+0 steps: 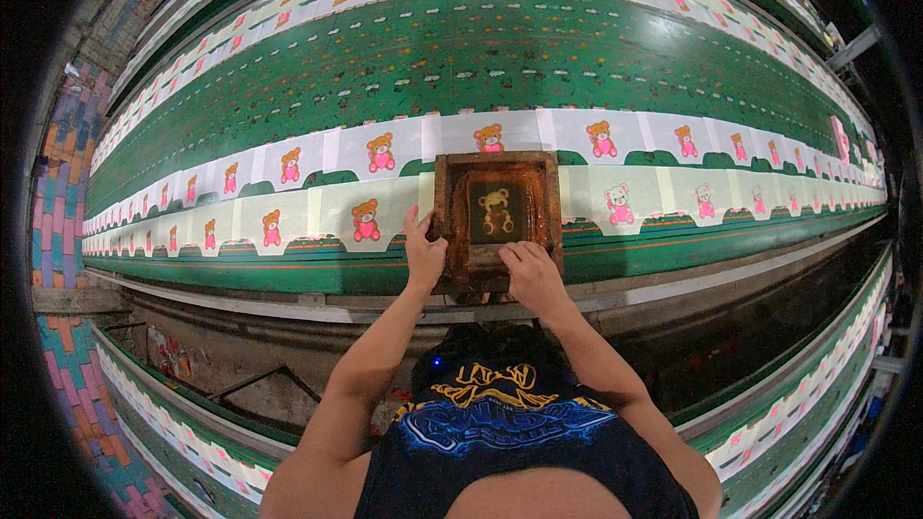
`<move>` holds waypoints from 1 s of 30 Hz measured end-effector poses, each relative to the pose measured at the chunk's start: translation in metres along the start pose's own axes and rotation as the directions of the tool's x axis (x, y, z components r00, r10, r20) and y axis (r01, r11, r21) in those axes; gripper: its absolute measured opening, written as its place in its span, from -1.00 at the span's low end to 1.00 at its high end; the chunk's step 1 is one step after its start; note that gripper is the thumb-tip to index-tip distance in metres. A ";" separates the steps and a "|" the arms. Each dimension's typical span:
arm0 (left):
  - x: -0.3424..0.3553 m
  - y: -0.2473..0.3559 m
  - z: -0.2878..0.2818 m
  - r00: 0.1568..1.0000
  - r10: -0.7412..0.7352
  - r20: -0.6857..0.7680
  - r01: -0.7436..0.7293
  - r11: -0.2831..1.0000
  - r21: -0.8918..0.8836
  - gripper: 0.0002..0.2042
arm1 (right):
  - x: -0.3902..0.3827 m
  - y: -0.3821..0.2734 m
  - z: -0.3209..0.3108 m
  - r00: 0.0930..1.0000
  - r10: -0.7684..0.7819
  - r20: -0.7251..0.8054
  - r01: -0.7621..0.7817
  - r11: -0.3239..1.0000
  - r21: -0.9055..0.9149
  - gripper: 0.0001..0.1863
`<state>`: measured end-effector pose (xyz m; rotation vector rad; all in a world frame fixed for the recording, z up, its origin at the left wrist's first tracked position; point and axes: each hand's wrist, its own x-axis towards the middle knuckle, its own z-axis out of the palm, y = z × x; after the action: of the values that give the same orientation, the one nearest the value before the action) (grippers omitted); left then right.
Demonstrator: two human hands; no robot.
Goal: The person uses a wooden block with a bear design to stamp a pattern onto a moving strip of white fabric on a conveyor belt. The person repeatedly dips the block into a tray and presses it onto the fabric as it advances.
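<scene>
A wooden screen printing frame (446,194) with orange-brown, ink-stained inner edges lies over the near row of fabric pieces. A bear shape (496,211) shows in its dark mesh. My left hand (424,250) is at the frame's left side, thumb and forefinger closed about its edge. Inside the frame's lower end, my right hand (531,269) pinches a squeegee (487,252), a flat pale strip mostly hidden by the fingers. Left of the frame, a printed bear (365,220) is brown with a pink heart; to the right, a bear (620,204) has pink parts and a pale body.
A long green printing table (385,58) curves across the view, carrying rows of pale fabric pieces (601,137) with bears. Its near edge (288,308) runs just before my body. Another table (183,437) stands behind me. Coloured paving (72,365) lies at the left.
</scene>
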<state>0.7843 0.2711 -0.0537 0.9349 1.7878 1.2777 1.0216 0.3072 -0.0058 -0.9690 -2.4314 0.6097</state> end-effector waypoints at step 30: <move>-0.002 -0.010 0.012 0.993 0.104 -0.050 -0.104 0.995 0.014 -0.33 | -0.001 0.009 -0.007 1.000 0.013 0.020 -0.013 0.999 -0.034 -0.61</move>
<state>0.7940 0.2719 -0.0659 1.0217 1.8071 1.3689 1.0309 0.3144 -0.0053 -0.9977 -2.4624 0.5867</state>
